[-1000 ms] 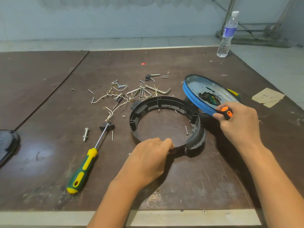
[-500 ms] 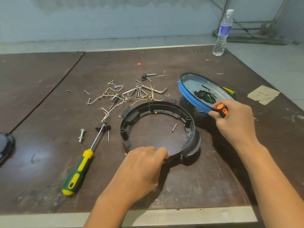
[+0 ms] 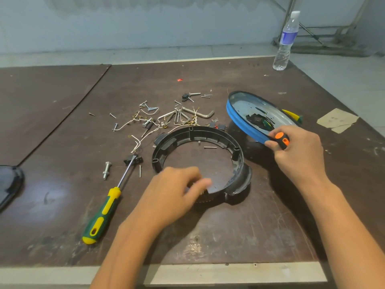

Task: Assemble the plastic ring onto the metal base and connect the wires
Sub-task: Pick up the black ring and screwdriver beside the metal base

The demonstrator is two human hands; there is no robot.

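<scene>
The black plastic ring (image 3: 208, 134) lies flat on the brown table (image 3: 250, 226). My left hand (image 3: 175, 197), blurred, curls its fingers over the ring's near rim. To the right, the round metal base (image 3: 239, 107) with a blue rim stands tilted, its open face towards me. Dark parts and coloured wires (image 3: 258, 119) sit inside it. My right hand (image 3: 298, 155) grips a small orange-and-black screwdriver (image 3: 281, 138) against the base's near edge. Loose white wires (image 3: 137, 119) lie left of the ring.
A green-and-yellow screwdriver (image 3: 104, 213) and a bolt (image 3: 106, 170) lie left of the ring. Hex keys (image 3: 200, 113) and several screws are scattered behind it. One screw (image 3: 210, 147) lies inside the ring. A water bottle (image 3: 285, 40) stands far right. A dark object (image 3: 8, 184) sits at the left edge.
The ring slid left, away from the base, with my left hand on its near rim. That hand then shifted slightly inward over the rim. My right hand stayed at the base.
</scene>
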